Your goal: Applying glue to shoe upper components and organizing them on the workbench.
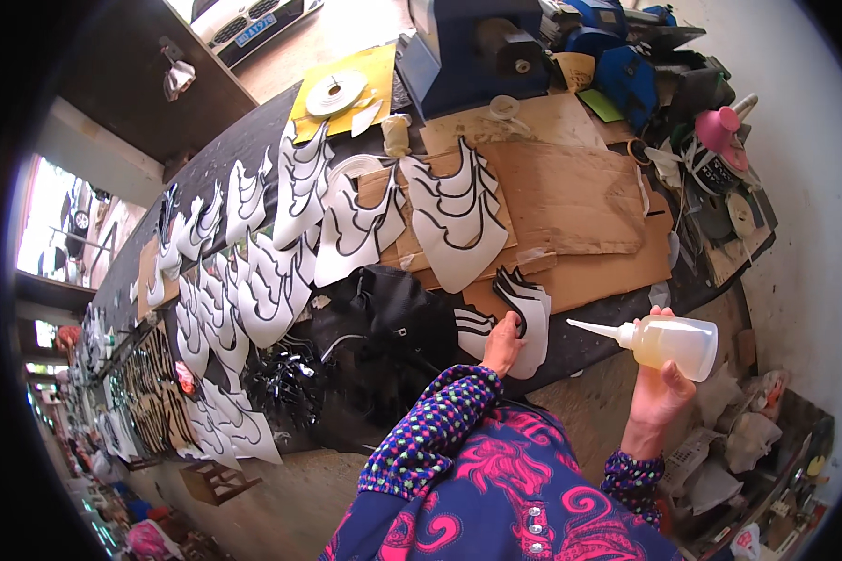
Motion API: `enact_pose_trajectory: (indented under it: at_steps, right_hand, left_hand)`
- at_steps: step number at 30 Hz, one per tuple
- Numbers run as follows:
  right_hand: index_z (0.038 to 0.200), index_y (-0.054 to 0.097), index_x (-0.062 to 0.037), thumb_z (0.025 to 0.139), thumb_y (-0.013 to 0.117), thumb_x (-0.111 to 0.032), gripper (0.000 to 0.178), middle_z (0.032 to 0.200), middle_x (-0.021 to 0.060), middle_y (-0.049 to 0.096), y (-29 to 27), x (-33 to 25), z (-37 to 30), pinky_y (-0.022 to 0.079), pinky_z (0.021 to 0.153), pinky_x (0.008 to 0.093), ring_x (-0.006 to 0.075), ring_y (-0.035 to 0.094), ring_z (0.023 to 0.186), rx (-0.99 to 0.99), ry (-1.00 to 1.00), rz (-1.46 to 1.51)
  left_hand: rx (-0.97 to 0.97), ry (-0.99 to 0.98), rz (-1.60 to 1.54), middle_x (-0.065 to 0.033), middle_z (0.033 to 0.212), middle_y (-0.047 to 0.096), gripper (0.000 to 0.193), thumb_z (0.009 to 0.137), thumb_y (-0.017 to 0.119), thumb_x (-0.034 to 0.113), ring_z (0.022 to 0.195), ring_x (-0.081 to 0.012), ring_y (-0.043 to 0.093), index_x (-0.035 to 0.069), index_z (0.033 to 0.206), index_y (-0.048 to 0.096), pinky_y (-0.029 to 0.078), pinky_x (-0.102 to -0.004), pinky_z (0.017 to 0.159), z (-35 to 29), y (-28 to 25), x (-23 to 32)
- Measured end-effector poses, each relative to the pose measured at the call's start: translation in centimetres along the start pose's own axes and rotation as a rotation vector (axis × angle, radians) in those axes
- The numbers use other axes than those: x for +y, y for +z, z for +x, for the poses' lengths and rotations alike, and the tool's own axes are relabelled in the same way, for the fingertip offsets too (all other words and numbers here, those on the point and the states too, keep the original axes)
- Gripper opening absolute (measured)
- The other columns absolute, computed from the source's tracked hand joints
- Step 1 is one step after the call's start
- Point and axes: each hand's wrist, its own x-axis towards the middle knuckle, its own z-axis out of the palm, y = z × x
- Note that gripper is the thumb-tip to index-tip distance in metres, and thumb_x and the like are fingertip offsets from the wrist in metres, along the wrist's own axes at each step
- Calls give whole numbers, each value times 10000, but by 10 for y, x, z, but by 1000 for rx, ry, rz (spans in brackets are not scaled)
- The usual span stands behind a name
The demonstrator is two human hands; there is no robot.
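My right hand (661,397) is wrapped round a translucent squeeze bottle (681,344) that holds a pale yellowish liquid. The bottle lies nearly level, its long thin nozzle pointing left, apart from the pieces. At the table's near edge my left hand (503,348) is closed on the edge of white cut pieces with black edging (531,348), which lie overlapped in a small stack. The fingertips are partly hidden there. Just left of that hand sit a few white strips with black edges (473,323) and a black bag (384,313).
Stacks of similar white pieces (458,224) cover the dark table to the left and beyond. Flattened cardboard (571,196) lies ahead. A blue machine (472,61) stands at the far side. A pink cup-like thing (718,129) and clutter fill the right end, beside a wall.
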Motion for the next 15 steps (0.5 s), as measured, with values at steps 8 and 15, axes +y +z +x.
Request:
enact_pose_trajectory:
  at_steps: [8,15]
  right_hand:
    - [1177,450,18,570,753,-140,697,1160,170,499,12,4,-7,352,965,494,315,449,1129,-30,62,-26]
    - [1192,425,55,571,753,-156,733,1176,163,495,1,5,-10,318,1004,465,297,443,1145,-4,81,-98]
  left_hand:
    - [153,57,833,-82,993,447,625,588,725,276,959,-234,451,54,1075,402,408,-416,741,-19,33,22]
    - [153,-30,887,-82,990,453,645,554,720,264,881,-224,469,52,1082,416,394,-415,731,-19,36,26]
